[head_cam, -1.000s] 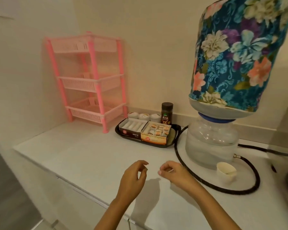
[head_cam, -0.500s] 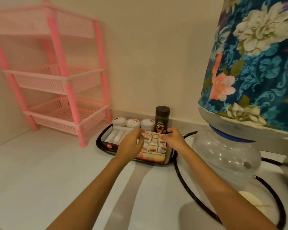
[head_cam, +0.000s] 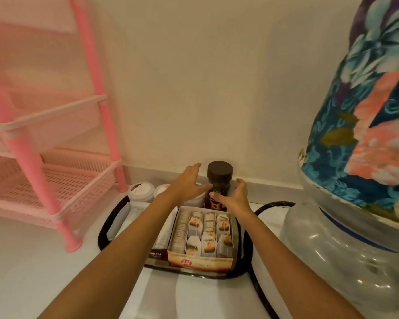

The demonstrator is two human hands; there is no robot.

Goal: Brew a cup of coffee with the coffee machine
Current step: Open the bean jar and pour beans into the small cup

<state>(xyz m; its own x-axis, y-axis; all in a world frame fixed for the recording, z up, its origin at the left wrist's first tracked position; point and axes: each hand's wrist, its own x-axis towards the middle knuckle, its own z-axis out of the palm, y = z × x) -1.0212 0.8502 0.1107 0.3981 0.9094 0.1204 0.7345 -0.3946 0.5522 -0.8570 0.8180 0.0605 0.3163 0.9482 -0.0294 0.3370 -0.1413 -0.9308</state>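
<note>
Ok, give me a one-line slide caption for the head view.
Both open hands, left hand and right hand, close in on the dark-lidded coffee jar behind the tea-bag box on the black tray.

Tea box (head_cam: 202, 236) and white tubs (head_cam: 140, 192) crowd the jar (head_cam: 219, 180); space above it is open.

Pink rack (head_cam: 44, 157), black tray (head_cam: 104, 229), dark-lidded jar (head_cam: 219, 173), blue floral cover (head_cam: 366, 111).

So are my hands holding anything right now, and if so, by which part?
Nothing is clearly held. Both open hands, left and right, flank the dark-lidded brown coffee jar; thumbs near its body, grip not closed.
</note>
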